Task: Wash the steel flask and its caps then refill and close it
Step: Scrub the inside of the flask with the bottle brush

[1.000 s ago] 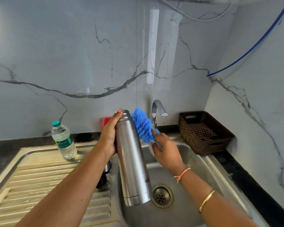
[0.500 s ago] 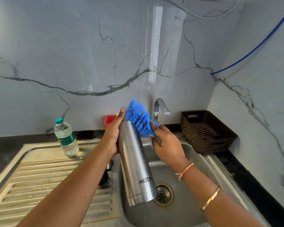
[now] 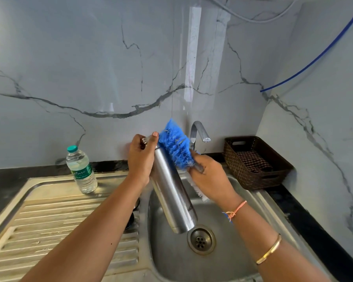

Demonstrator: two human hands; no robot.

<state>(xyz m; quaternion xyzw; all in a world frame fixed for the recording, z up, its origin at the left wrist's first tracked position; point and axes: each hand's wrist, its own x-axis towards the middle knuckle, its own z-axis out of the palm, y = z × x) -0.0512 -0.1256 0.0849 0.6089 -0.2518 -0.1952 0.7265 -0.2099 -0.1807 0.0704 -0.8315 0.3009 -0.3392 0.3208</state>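
Observation:
A tall steel flask (image 3: 171,192) hangs tilted over the sink basin (image 3: 228,259), its open mouth up and away from me. My left hand (image 3: 141,157) grips it near the neck. A blue bristle bottle brush (image 3: 174,145) lies against the flask's upper right side, and my right hand (image 3: 209,178) holds the brush by its handle. Dark caps (image 3: 130,218) sit on the drainboard, mostly hidden behind my left forearm.
A plastic water bottle (image 3: 81,169) with a green cap stands at the back of the steel drainboard (image 3: 49,216). A tap (image 3: 198,133) rises behind the sink, shut off. A brown woven basket (image 3: 253,161) with a checked cloth sits on the right counter. The drain (image 3: 201,240) lies below the flask.
The brush has slid up along the flask's neck and side. My left hand has shifted higher toward the flask's mouth, and the flask has tilted a little more.

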